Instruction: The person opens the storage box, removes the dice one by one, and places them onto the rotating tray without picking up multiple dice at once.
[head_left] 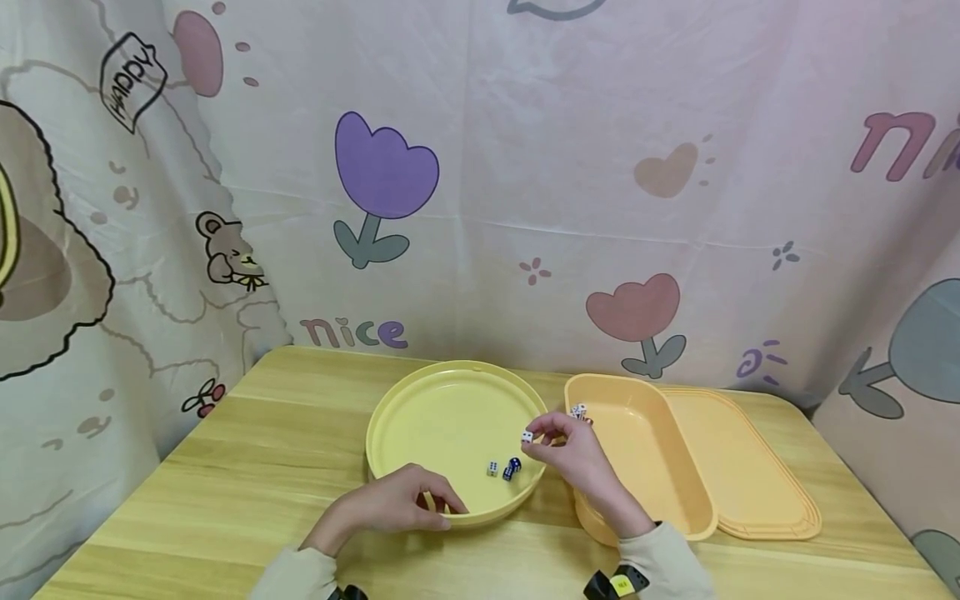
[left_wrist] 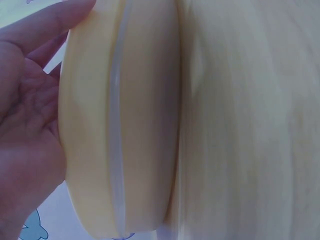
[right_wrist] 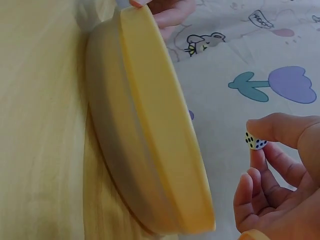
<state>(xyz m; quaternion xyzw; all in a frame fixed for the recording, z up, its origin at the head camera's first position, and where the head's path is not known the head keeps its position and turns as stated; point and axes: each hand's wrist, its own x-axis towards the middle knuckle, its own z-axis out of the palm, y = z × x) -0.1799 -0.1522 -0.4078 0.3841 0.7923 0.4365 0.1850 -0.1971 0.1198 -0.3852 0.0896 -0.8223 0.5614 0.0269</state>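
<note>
My right hand pinches a white die between thumb and fingertips, above the right side of a round yellow tray. In the head view that die appears near the tray's right rim. My left hand grips the tray's near rim, fingers over the inside and thumb on the outer wall. In the left wrist view the thumb lies along the tray's edge. Inside the tray are a white die and two dark blue dice, which sit close together.
An orange rectangular box stands right of the tray, partly behind my right forearm. Several white dice lie at its far left corner. Its flat orange lid lies on the wooden table beyond it. A printed curtain hangs behind.
</note>
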